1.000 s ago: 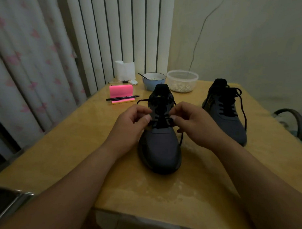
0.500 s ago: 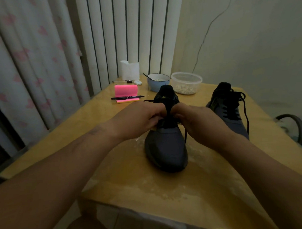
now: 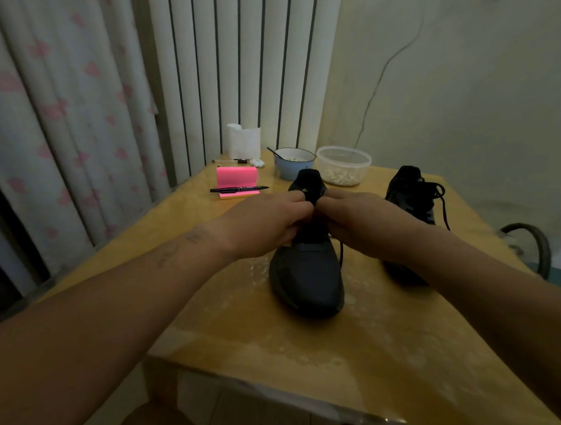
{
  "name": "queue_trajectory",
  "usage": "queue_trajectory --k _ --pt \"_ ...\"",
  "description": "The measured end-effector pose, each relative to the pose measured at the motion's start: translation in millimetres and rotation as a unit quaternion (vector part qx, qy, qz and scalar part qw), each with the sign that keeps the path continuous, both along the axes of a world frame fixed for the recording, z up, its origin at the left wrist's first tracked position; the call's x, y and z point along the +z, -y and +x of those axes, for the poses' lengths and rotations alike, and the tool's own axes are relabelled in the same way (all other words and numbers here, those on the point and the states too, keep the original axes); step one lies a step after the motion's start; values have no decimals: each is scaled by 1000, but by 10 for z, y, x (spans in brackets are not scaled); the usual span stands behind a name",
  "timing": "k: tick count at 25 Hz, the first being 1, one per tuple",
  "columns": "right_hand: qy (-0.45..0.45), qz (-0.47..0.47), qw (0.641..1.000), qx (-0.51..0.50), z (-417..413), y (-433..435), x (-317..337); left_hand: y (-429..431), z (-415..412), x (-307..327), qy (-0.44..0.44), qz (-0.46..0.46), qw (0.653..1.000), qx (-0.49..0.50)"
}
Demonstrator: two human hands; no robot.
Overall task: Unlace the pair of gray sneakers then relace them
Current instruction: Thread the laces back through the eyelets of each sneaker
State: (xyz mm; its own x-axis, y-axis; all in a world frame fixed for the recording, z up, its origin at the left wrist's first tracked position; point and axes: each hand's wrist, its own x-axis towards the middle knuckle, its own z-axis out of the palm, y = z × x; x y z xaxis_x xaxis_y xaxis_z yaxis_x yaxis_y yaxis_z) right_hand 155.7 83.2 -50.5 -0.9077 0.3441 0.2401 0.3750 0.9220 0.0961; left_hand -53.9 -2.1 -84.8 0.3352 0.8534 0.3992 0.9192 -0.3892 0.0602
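A dark gray sneaker stands in the middle of the wooden table, toe toward me. My left hand and my right hand meet over its lacing, fingers curled in at the laces near the tongue. A loose black lace end hangs down the shoe's right side. What the fingertips pinch is hidden by the hands. The second sneaker sits to the right, partly behind my right forearm, its black laces loose at the top.
At the table's back stand a blue bowl with a spoon, a clear plastic tub of pale bits, a white holder, and pink sticky notes with a black pen. A dark chair back shows right.
Both hands have slid farther up the shoe toward the tongue and come closer together. The camera has tilted, lifting the view slightly.
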Motion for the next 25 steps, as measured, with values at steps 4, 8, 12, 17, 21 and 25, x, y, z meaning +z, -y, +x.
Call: queue_trajectory --k 4,8,12,17,21,25 --pt "-107 -65 992 -4 14 1 -142 -6 16 -56 10 35 999 1" --pt "-213 -158 962 -62 -32 13 -314 -2 7 -164 95 43 994 24" --pt "-326 -319 881 -131 -78 71 -529 -13 31 -312 247 54 964 79" --pt "-260 -264 927 -66 34 65 -384 34 -82 -237 203 10 979 31" --pt "-113 -42 993 -6 42 27 -204 53 -77 -183 143 34 989 28" --pt "-207 -62 976 -29 28 112 -363 97 9 -226 179 59 981 43"
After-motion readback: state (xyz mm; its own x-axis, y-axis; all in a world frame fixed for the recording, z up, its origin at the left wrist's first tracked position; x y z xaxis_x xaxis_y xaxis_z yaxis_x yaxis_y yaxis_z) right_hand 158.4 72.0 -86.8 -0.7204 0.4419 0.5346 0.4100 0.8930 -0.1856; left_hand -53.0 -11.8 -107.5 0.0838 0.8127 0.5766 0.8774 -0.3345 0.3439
